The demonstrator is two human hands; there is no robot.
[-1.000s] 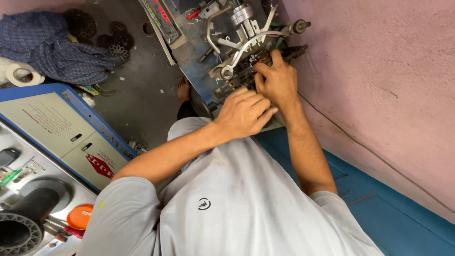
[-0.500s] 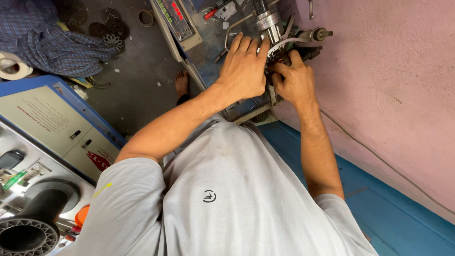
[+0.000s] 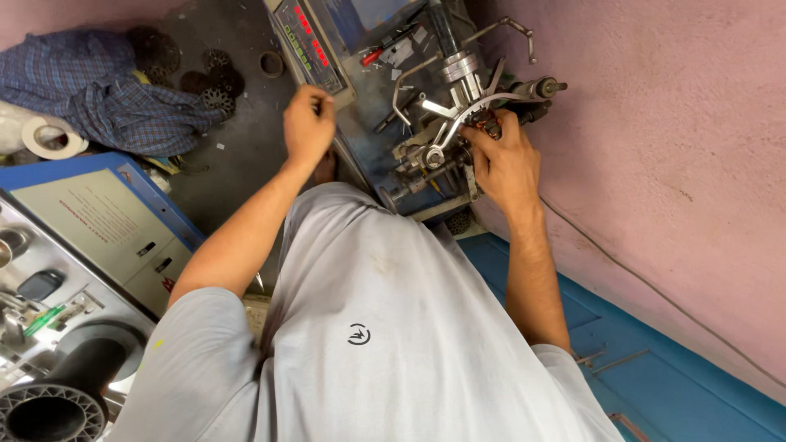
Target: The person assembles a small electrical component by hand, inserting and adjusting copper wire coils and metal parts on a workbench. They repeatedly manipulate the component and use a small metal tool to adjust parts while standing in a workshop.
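While the grey-blue machine (image 3: 385, 139) fills the upper centre of the frame, its bright curved metal arms (image 3: 458, 115) sit at its right side, hard against the pink wall (image 3: 671, 147). Upper left lies a checked cloth (image 3: 90, 90). Right hand (image 3: 503, 160) is in there now, fingers curled tight around a small dark part (image 3: 483, 124) under those arms. Left hand (image 3: 307, 123) hangs just left of the red-buttoned control panel (image 3: 309, 45), fingertips pinched together, holding what I cannot tell.
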